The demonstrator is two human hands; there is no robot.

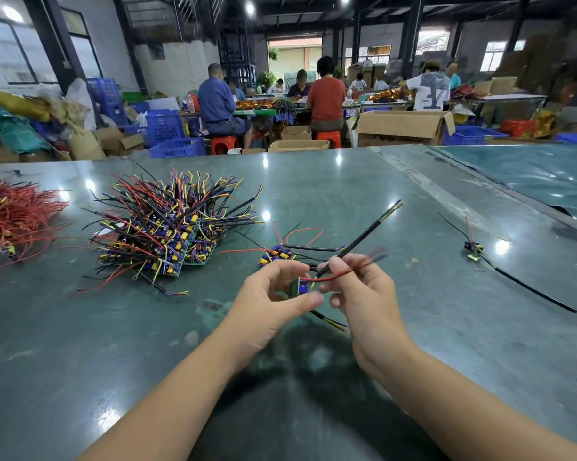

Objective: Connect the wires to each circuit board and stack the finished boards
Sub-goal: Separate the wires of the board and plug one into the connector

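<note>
Circuit board, small and green with a blue part on it (301,287), sits in our left hand (270,294), pinched between the thumb and curled fingers just above the dark green glossy bench (363,194). Our right hand (353,287) is close beside it, fingers curled around a thin black sheathed wire (363,239) that slants up and away to the right, ending in bare yellow and black tips. A thin red wire (333,277) runs from the board across the right fingers; its far end is blurred. Just behind our hands lies a small cluster of boards with blue and yellow parts (275,256), red and black leads sticking out of it. Farther left on the bench rests a large heap of wired boards bristling with red, black, yellow and blue wires (170,224). At the left edge lies a bundle of red wires (17,214). Well apart on the right lies a single board with a long black lead (473,249).
</note>
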